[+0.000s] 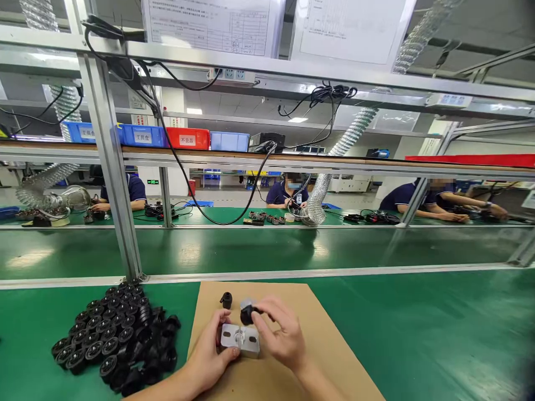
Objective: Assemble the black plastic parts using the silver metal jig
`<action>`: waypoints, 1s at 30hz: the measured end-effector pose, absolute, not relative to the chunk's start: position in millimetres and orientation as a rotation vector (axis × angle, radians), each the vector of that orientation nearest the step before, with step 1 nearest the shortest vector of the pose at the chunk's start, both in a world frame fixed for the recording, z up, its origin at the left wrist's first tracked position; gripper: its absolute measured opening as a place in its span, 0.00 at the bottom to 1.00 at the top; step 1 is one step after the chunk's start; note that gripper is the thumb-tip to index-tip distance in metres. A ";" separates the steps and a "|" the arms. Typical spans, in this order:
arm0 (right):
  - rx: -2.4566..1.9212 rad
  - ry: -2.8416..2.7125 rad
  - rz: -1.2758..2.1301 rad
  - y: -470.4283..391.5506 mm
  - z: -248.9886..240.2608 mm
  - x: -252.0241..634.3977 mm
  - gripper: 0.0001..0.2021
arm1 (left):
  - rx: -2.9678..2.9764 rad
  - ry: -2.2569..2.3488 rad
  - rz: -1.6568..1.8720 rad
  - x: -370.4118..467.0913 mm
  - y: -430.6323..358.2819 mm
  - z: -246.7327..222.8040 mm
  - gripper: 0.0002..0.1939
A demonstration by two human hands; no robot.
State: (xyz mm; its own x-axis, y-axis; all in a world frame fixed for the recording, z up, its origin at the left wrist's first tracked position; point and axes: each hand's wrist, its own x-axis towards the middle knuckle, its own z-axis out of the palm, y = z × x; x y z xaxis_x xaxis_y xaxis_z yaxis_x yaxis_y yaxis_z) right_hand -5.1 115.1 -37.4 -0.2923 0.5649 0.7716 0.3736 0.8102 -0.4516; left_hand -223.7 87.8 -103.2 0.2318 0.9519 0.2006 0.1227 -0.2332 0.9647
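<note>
On the cardboard sheet [292, 384] stands a small silvery metal block [249, 346] with two dark slots and a round recess between them. My left hand [209, 348] grips this block at its left end, thumb along the front. Just above it, my right hand [282, 334] pinches a small black round plastic part [246, 315] between thumb and fingers. A pale round piece [247, 303] shows right behind that part; whether they are joined I cannot tell. Another black part [226, 300] with a side spout stands on the cardboard beyond my left hand.
Many similar black parts [94, 351] are heaped on the green tabletop [418, 334] at the left. A metal frame post [109, 161] rises behind them. A black cable [200, 214] hangs from the shelf. Co-workers [288, 192] sit at the bench beyond.
</note>
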 end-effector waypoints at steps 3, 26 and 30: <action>-0.628 -1.873 0.214 112.5 -36.6 -9.8 0.08 | 1.626 1.030 1.178 -224.4 86.5 -100.6 0.40; -0.848 -1.853 0.663 130.1 -61.5 -31.3 0.14 | 2.006 1.778 1.169 -334.0 161.6 -18.3 0.09; -0.846 -1.872 0.576 131.3 -63.0 -32.6 0.14 | 2.083 1.830 1.204 -334.1 165.1 -24.3 0.18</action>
